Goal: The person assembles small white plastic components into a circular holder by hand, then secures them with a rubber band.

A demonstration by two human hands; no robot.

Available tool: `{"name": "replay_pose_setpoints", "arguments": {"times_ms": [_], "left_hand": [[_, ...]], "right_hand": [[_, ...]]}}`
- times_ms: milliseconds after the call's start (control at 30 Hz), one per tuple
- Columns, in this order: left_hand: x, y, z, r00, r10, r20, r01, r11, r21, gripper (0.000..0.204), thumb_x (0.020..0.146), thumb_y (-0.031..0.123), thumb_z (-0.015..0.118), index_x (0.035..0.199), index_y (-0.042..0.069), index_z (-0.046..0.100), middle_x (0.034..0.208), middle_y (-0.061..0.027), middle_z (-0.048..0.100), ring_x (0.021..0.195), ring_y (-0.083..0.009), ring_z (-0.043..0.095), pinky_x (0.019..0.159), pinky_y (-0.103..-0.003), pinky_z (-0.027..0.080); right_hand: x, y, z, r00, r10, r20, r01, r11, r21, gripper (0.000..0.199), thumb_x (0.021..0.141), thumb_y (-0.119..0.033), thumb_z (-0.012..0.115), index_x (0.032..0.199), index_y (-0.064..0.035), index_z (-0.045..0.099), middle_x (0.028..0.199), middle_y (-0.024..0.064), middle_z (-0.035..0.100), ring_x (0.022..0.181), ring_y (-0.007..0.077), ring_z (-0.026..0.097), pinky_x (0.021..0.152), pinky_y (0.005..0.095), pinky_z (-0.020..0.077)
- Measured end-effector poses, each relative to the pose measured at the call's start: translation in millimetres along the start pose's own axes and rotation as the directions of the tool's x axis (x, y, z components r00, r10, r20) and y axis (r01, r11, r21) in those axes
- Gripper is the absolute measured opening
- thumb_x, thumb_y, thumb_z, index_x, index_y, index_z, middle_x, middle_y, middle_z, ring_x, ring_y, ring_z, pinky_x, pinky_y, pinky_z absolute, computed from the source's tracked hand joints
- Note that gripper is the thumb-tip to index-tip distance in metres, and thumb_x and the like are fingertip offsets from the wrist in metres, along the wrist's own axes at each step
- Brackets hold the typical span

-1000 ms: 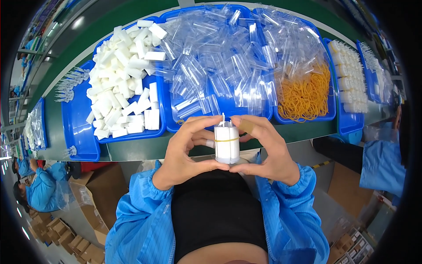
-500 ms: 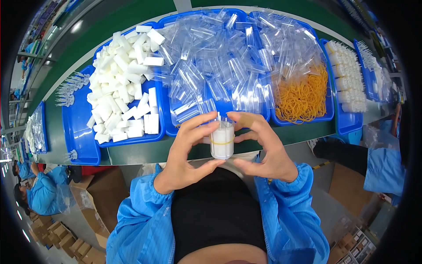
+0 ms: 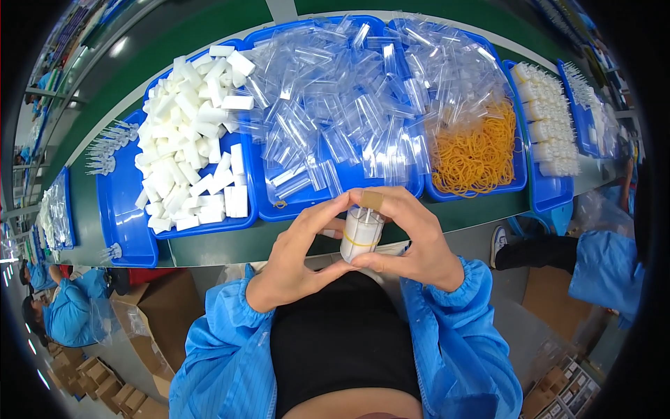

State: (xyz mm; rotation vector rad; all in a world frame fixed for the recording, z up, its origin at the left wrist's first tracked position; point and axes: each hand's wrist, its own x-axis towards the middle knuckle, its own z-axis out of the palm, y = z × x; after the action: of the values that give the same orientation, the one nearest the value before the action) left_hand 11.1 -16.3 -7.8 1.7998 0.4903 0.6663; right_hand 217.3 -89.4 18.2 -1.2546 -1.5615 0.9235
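Observation:
Before my body I hold a small upright bundle [image 3: 357, 239] of white pieces inside clear plastic, with a yellow rubber band [image 3: 361, 244] round its middle. It leans slightly. My left hand [image 3: 296, 255] is closed on its left side, thumb at the bottom and forefinger at the top. On the other side, my right hand [image 3: 415, 241] grips it between thumb and forefinger; a tan plaster [image 3: 372, 200] covers part of that forefinger. Beyond my hands lie clear plastic sleeves [image 3: 328, 126], white foam-like blocks [image 3: 185, 126] and loose yellow rubber bands [image 3: 474, 153].
Blue trays [image 3: 262, 207] stand side by side on the green table [image 3: 202, 250]. At the right, another tray [image 3: 551, 192] holds rows of white bundles [image 3: 551, 126]. Thin clear pieces [image 3: 112, 143] lie at the left. A cardboard box [image 3: 164, 307] stands below the left edge; co-workers in blue sit either side.
The bundle has tilted and moved slightly right and down in my hands. My right forefinger now reaches over its top, and my right thumb has come onto its base.

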Motion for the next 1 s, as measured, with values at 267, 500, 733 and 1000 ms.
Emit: {"name": "replay_pose_setpoints", "arguments": {"times_ms": [267, 500, 733, 1000], "left_hand": [[3.7, 3.8, -4.5, 0.999, -0.03, -0.023, 0.026, 0.99, -0.136, 0.08, 0.072, 0.006, 0.085, 0.142, 0.003, 0.047, 0.141, -0.0173, 0.049, 0.105, -0.0228, 0.065, 0.086, -0.033, 0.056], [10.6, 10.4, -3.6, 0.993, 0.11, 0.042, -0.115, 0.98, 0.164, 0.07, 0.07, 0.004, 0.085, 0.134, 0.003, 0.056, 0.137, -0.0153, 0.05, 0.098, -0.0229, 0.065, 0.082, -0.032, 0.056], [15.5, 9.5, 3.9, 0.986, 0.151, -0.073, -0.145, 0.986, 0.087, 0.066, 0.067, 0.002, 0.086, 0.128, 0.003, 0.06, 0.133, -0.0154, 0.052, 0.099, -0.0232, 0.065, 0.081, -0.033, 0.056], [18.0, 11.0, 4.0, 0.995, 0.073, -0.062, -0.066, 0.992, 0.109, 0.058, 0.072, 0.003, 0.085, 0.125, 0.001, 0.062, 0.129, -0.0151, 0.055, 0.094, -0.0205, 0.065, 0.079, -0.03, 0.056]], "right_hand": [[-6.8, 9.1, 12.6, 0.99, 0.118, -0.076, -0.091, 0.954, 0.286, 0.075, 0.083, -0.016, 0.078, 0.146, -0.0024, 0.041, 0.136, 0.0168, 0.054, 0.111, 0.0241, 0.061, 0.091, 0.0352, 0.0516], [-6.2, 5.2, 2.5, 0.912, 0.402, 0.087, -0.382, 0.749, 0.541, 0.055, 0.093, -0.014, 0.067, 0.141, 0.0008, 0.045, 0.119, 0.0109, 0.062, 0.108, 0.0165, 0.061, 0.095, 0.0322, 0.0489], [-5.9, 5.8, -8.4, 0.881, 0.455, 0.129, -0.412, 0.605, 0.681, 0.051, 0.094, -0.013, 0.062, 0.14, 0.0015, 0.046, 0.124, 0.0138, 0.062, 0.113, 0.0199, 0.061, 0.097, 0.035, 0.0493], [-21.9, 15.4, -14.9, 0.978, 0.2, -0.054, -0.12, 0.761, 0.637, 0.059, 0.089, -0.011, 0.059, 0.142, 0.0046, 0.04, 0.133, 0.0197, 0.056, 0.125, 0.0292, 0.056, 0.107, 0.04, 0.0431]]}}
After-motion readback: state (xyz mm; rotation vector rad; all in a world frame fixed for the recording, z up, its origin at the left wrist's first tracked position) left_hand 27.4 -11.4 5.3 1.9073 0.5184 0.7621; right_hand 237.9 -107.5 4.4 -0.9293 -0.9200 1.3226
